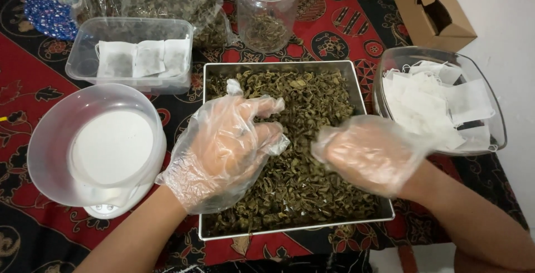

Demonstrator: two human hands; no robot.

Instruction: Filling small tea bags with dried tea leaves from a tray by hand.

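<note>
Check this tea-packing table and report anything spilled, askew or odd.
Nothing stands out. The dried leaves stay inside the metal tray, both gloved hands, left and right, over them. Sachets sit inside the plastic tub and glass dish.

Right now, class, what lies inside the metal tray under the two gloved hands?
The metal tray holds a bed of dried green leaves. The left hand and right hand, in clear plastic gloves, cover its middle, so the leaves beneath them and the tray's bottom are hidden.
</note>
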